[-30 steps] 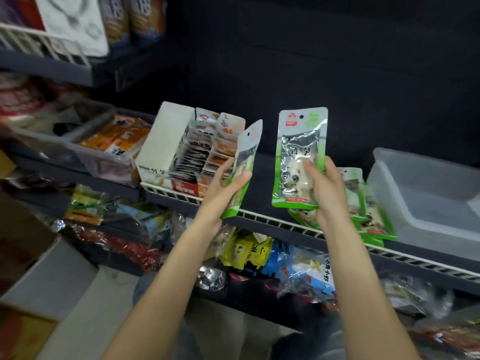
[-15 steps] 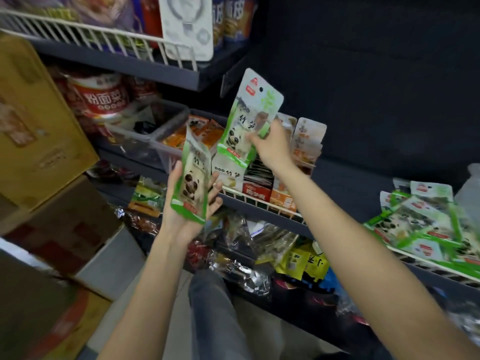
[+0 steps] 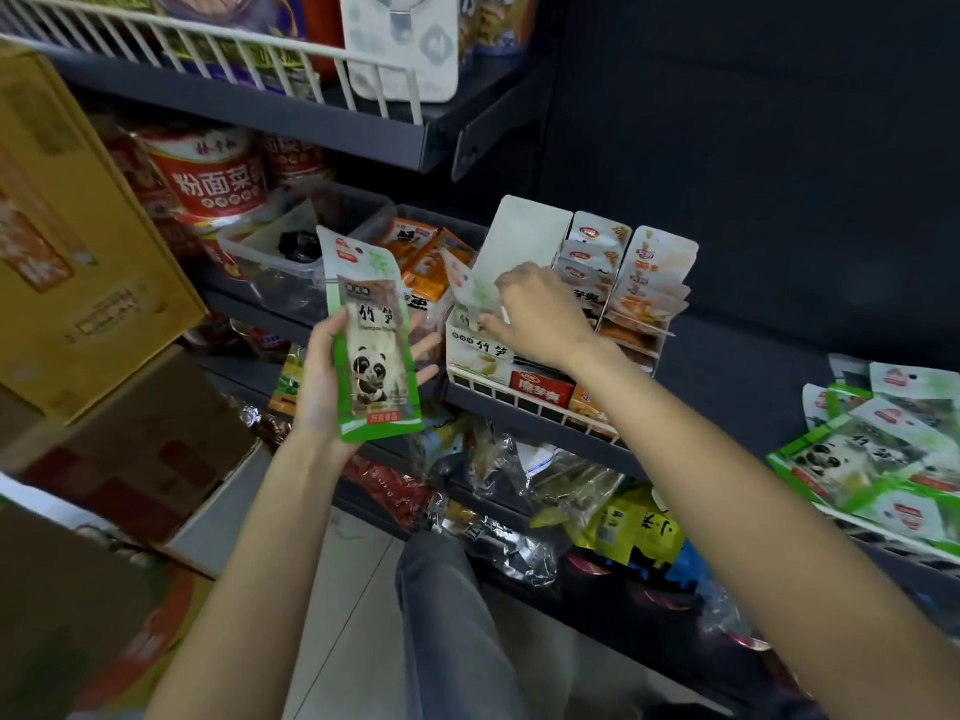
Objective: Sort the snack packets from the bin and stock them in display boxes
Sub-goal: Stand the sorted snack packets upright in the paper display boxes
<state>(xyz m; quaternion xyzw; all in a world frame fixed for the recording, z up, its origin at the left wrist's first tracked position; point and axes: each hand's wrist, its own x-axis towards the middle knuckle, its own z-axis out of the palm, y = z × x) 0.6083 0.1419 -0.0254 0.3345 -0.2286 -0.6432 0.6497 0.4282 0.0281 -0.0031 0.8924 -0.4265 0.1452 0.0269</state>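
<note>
1. A green panda packet is half-way into the white display box on the shelf, the right hand pinching it from above.
2. The left hand cradles a second packet upright, fingers wrapped loosely behind it.
3. To seat it well – slide it straight down, label facing out, behind the box's front lip.
4. More green packets lie piled far right – next stock.

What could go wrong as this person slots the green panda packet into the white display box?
The right hand pushes a packet in at a tilt, so it may crumple or jam in the display box. The left hand holds its packet loosely on the palm; it could slip off.
</note>
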